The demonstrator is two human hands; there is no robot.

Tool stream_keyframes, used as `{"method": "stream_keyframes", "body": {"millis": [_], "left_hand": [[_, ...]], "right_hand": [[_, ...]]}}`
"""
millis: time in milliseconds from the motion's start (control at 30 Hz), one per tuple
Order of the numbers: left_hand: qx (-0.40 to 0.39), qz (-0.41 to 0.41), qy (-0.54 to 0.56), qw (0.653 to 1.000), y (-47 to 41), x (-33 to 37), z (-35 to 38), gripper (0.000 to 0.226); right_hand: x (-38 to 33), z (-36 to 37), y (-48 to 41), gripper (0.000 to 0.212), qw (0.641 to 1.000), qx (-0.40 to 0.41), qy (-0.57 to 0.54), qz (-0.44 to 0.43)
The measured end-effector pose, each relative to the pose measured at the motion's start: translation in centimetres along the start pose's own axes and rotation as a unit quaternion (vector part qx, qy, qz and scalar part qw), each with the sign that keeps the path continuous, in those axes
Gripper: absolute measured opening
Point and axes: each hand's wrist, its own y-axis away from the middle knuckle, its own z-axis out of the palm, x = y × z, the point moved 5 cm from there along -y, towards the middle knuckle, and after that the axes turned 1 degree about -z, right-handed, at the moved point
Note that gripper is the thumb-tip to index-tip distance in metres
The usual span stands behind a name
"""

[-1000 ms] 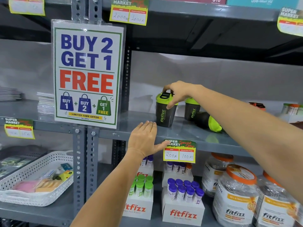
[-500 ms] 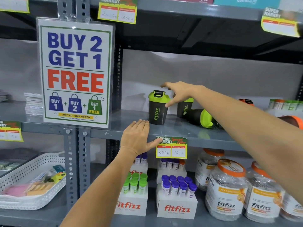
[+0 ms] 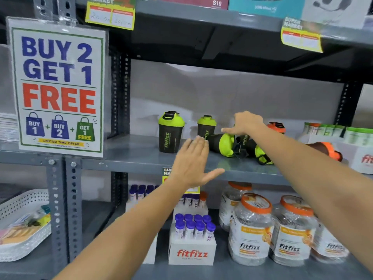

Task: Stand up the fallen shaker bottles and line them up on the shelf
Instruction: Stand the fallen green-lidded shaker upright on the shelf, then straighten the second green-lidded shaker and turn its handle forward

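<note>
Two black shaker bottles with lime lids stand upright on the grey shelf (image 3: 141,158): one in front (image 3: 170,132), one behind it to the right (image 3: 206,127). Two more lime-lidded shakers lie on their sides, one (image 3: 222,144) in the middle and one (image 3: 260,153) nearer the edge. An orange-lidded shaker (image 3: 277,127) stands at the back; another (image 3: 327,151) lies fallen at the right. My right hand (image 3: 245,123) hovers open just above the fallen lime shakers, holding nothing. My left hand (image 3: 191,160) is open, fingers spread, in front of the shelf edge near the first fallen shaker.
A "Buy 2 Get 1 Free" sign (image 3: 57,87) hangs on the upright post at left. Green-topped packets on white boxes (image 3: 343,134) fill the shelf's right end. Below sit fitfizz tube boxes (image 3: 191,245), large jars (image 3: 251,229) and a white basket (image 3: 24,229).
My right hand let go of the front upright shaker and moved right, over the fallen ones. My left hand rose and shifted right toward the shelf. The camera view moved right.
</note>
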Motion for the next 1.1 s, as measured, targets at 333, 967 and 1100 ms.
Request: {"method": "stream_keyframes", "body": {"millis": [333, 967, 1100], "left_hand": [[-0.082, -0.041, -0.055, 0.994, -0.3, 3.5, 4.2, 0.099], [-0.059, -0.068, -0.066, 0.994, -0.7, 1.6, 4.4, 0.118], [-0.054, -0.069, -0.067, 0.994, -0.6, 1.6, 4.5, 0.112]], "right_hand": [[0.7, 3.2, 1.1, 0.087, 0.997, 0.011, -0.059, 0.045], [-2.6, -1.4, -4.0, 0.09, 0.976, -0.084, -0.033, -0.198], [-4.8, -2.1, -4.2, 0.091, 0.965, -0.101, -0.001, -0.241]]}}
